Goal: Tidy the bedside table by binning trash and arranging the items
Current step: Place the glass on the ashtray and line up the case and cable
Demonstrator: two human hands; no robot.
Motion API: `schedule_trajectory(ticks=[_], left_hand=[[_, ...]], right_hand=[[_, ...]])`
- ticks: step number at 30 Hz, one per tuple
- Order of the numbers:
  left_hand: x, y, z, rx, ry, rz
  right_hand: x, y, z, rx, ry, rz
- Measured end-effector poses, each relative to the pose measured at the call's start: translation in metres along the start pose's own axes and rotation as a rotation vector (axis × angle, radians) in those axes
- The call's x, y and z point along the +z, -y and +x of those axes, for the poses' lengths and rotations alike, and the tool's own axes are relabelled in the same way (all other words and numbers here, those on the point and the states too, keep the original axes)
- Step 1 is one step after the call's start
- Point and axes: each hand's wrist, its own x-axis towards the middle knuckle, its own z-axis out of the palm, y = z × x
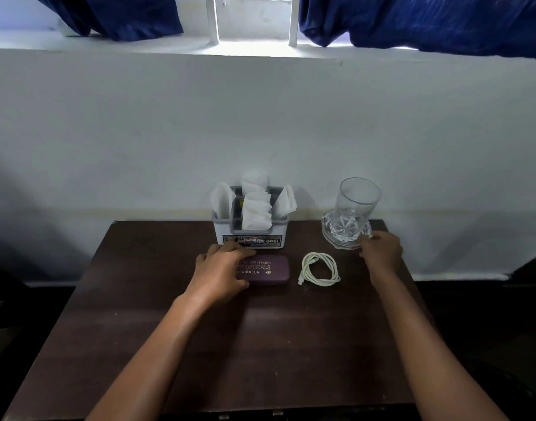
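A person's left hand [221, 268] grips the left end of a purple spectacle case [271, 270] at the middle of a dark wooden worktop [260, 344], its fingers [231, 249] curled over the far edge and the thumb on the near edge. The right hand [382, 252] reaches the near rim of a cut-glass dish [336, 237] holding an upright tumbler [359, 199] at the far right corner. Its bent fingers touch the rim, though whether they pinch it cannot be told. A coiled white cable [319, 268] lies between the hands. A tissue holder [251, 237] stands just behind the case.
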Motion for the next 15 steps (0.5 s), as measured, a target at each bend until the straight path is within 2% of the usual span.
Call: schedule_trajectory(ticks=[5,15], left_hand=[[0.0,0.001,-0.001,0.006,0.002,0.005],[0.001,0.0,-0.001,0.006,-0.004,0.004]], right_hand=[[0.011,0.012,-0.015,-0.044,0.074,-0.084],[0.028,0.021,-0.031,-0.039,0.107,-0.132]])
